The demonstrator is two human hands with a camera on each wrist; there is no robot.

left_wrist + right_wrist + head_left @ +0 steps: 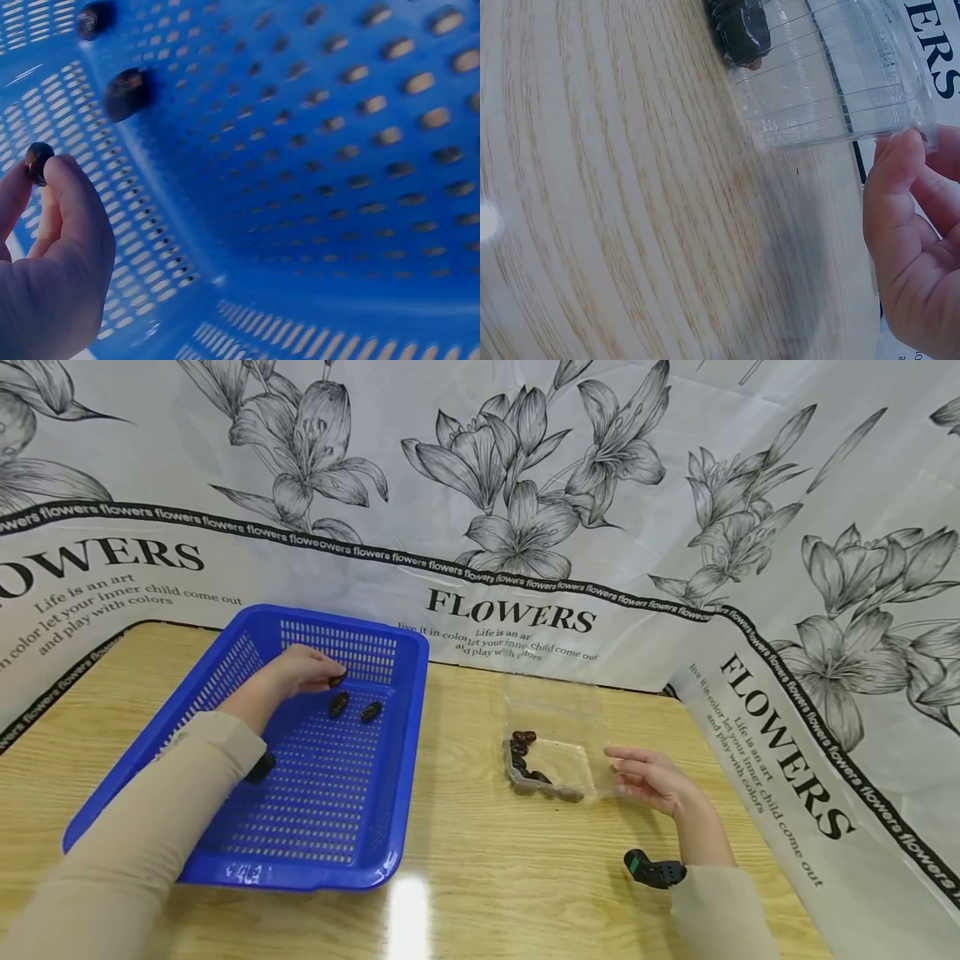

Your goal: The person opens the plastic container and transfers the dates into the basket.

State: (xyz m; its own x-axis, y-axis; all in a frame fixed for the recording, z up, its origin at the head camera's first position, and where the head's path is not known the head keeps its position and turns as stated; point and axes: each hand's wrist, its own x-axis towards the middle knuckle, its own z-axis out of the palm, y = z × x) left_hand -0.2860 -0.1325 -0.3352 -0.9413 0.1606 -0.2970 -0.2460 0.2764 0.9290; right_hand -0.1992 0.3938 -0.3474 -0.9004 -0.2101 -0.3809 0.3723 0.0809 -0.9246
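My left hand (298, 670) is inside the blue plastic basket (408, 760), near its far wall. Between thumb and fingertips it pinches a dark brown date (39, 162). Two more dates, one nearer (340, 703) and one farther right (371, 712), lie on the basket floor just below that hand. To the right stands a clear plastic box (558, 764) with its lid raised. Several dates (519, 748) line its left and front sides. My right hand (919, 232) pinches the rim of the box at its right side.
Both basket and box stand on a light wooden table (480, 868). A white flower-print cloth (510, 610) hangs behind and at the right. Black wrist devices are on the left wrist (260, 768) and right wrist (654, 870).
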